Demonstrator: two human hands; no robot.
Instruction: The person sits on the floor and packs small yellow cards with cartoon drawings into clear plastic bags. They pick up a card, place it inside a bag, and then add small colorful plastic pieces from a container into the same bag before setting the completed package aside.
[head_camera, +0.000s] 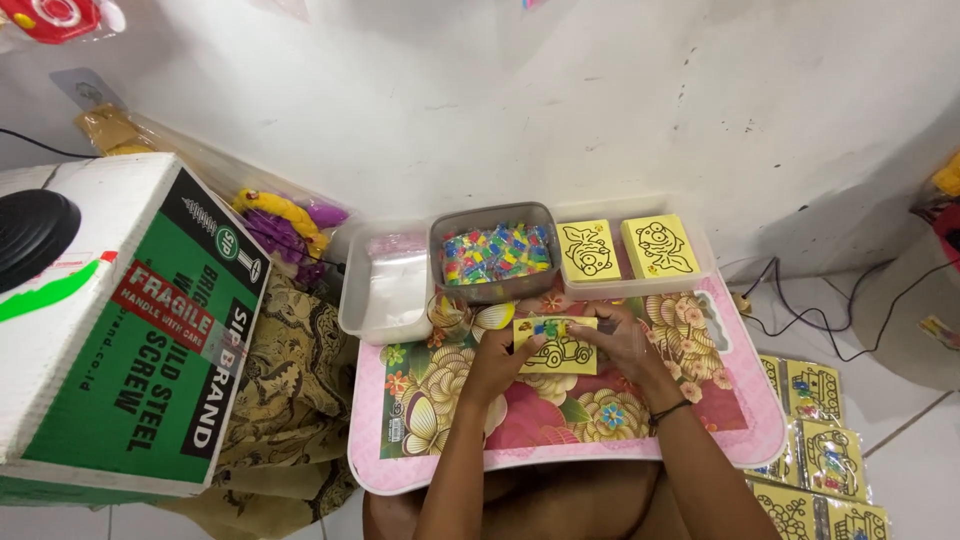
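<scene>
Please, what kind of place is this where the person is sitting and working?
Probably a room at home used for small craft packing, on the floor. A low flowered table stands against a bare white wall; both hands hold a yellow picture card; finished packets lie on the tiled floor, with a cardboard box nearby.

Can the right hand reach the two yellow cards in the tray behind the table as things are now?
Probably yes. The right hand is holding a yellow card just in front of the tray, and nothing stands between it and the two cards. It would have to let go of its card first.
</scene>
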